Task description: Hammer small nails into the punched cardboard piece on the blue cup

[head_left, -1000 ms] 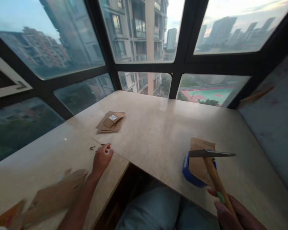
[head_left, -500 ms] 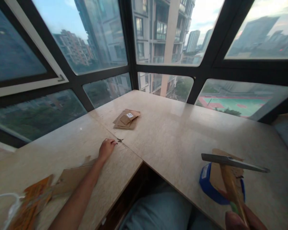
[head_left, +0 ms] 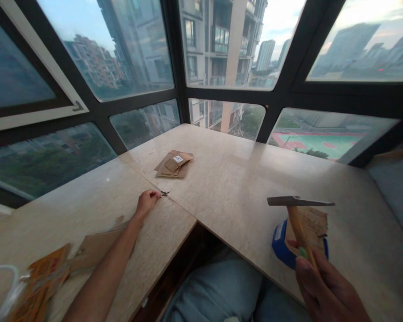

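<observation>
My right hand [head_left: 325, 281] is wrapped round the wooden handle of a hammer [head_left: 298, 223], whose metal head is raised and lies roughly level. Behind the hammer, on the counter, is a blue box-like thing [head_left: 280, 250] with a brown, rough-topped piece [head_left: 314, 219] on it. A small dark nail-like bit [head_left: 323, 235] shows at that piece's right edge. My left hand [head_left: 148, 201] rests on the counter, fingers pinched together beside a few small dark nail-like pieces [head_left: 165, 193]. Whether one is between the fingertips is too small to tell.
Brown paper packets [head_left: 173, 164] lie stacked beyond my left hand. Flattened cardboard [head_left: 94, 248], an orange printed packet [head_left: 42, 281] and a white cable [head_left: 3, 268] lie at the left. The counter [head_left: 231, 192] has an inner corner edge before my legs; windows surround it.
The hammer and my right hand have moved up and to the left, further into view. My left fingertips have shifted slightly and now meet the small dark pieces. The view has turned a little.
</observation>
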`<state>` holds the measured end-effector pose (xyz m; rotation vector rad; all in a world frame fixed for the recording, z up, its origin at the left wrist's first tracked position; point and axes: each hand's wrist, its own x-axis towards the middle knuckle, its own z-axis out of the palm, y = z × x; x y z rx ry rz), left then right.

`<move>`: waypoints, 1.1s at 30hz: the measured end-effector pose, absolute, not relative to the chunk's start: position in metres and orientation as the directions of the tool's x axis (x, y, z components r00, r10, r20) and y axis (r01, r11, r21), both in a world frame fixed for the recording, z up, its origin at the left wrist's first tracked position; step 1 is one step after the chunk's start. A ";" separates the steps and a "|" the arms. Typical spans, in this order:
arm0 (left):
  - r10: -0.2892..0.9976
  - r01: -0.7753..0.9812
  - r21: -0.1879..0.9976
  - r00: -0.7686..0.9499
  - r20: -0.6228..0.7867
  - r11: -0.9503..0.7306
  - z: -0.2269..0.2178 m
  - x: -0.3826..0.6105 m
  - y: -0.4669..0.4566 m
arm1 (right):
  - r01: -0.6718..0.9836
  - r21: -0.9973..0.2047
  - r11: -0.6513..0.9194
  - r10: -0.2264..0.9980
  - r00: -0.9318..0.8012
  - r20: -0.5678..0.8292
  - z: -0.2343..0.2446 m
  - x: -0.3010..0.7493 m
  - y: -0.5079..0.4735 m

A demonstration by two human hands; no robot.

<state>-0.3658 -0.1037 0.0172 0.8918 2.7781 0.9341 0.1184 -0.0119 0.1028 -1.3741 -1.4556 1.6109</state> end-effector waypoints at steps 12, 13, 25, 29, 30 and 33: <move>0.681 0.254 0.965 -0.718 0.143 0.066 0.068 -0.223 -0.039 | 0.059 -0.996 -0.068 0.927 -0.366 -0.085 0.108 0.132 0.021; 0.753 0.237 0.971 -0.645 0.129 0.036 0.070 -0.195 -0.028 | 0.054 -0.996 -0.069 0.932 -0.352 -0.083 0.107 0.134 0.022; 0.891 0.158 0.951 -0.336 0.306 -0.267 0.036 -0.001 0.055 | 0.000 -1.000 -0.025 0.999 -0.025 -0.025 0.033 0.165 0.031; 0.917 0.204 0.926 -0.183 0.355 -0.318 0.043 -0.001 0.080 | 0.027 -1.000 -0.015 1.000 0.015 -0.015 0.026 0.167 0.038; 0.919 0.236 0.914 -0.143 0.368 -0.329 0.045 -0.003 0.086 | 0.039 -0.999 -0.009 1.000 0.016 -0.008 0.026 0.168 0.040; 0.914 0.341 0.862 -0.022 0.406 -0.375 0.046 -0.008 0.101 | 0.052 -0.999 0.001 1.000 -0.009 0.001 0.026 0.168 0.047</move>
